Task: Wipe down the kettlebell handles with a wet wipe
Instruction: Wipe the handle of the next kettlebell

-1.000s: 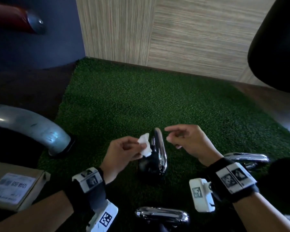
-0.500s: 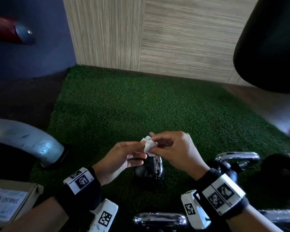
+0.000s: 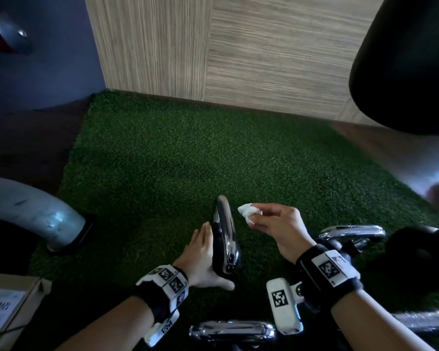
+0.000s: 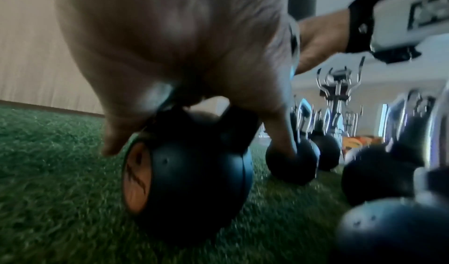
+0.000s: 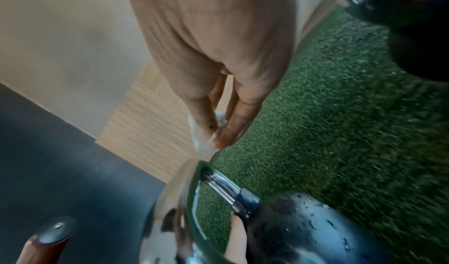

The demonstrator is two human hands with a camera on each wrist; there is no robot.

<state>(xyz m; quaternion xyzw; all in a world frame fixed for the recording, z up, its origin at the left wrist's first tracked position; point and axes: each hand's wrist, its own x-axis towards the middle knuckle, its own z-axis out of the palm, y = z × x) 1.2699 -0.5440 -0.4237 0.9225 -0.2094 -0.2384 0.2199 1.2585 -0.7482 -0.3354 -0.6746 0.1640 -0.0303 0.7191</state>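
Observation:
A black kettlebell (image 3: 222,259) with a chrome handle (image 3: 226,224) stands on the green turf. My left hand (image 3: 203,252) cups its ball from the left, fingers lying along the side and thumb round the near side. In the left wrist view the ball (image 4: 194,172) sits under my palm. My right hand (image 3: 269,224) hovers just right of the handle's top and pinches a small crumpled white wipe (image 3: 247,212). The right wrist view shows the wipe (image 5: 203,139) between thumb and fingertips, slightly above the handle (image 5: 223,185) and apart from it.
More chrome-handled kettlebells stand close by: one at the near edge (image 3: 232,330), one right (image 3: 352,231), one lower right (image 3: 426,323). A grey metal tube (image 3: 36,214) and a cardboard box (image 3: 10,307) lie left. A black bag (image 3: 403,59) hangs upper right.
The wipe passed from my left hand to my right. My left hand dropped onto the kettlebell's ball. My right hand drew back to the right of the handle with the wipe.

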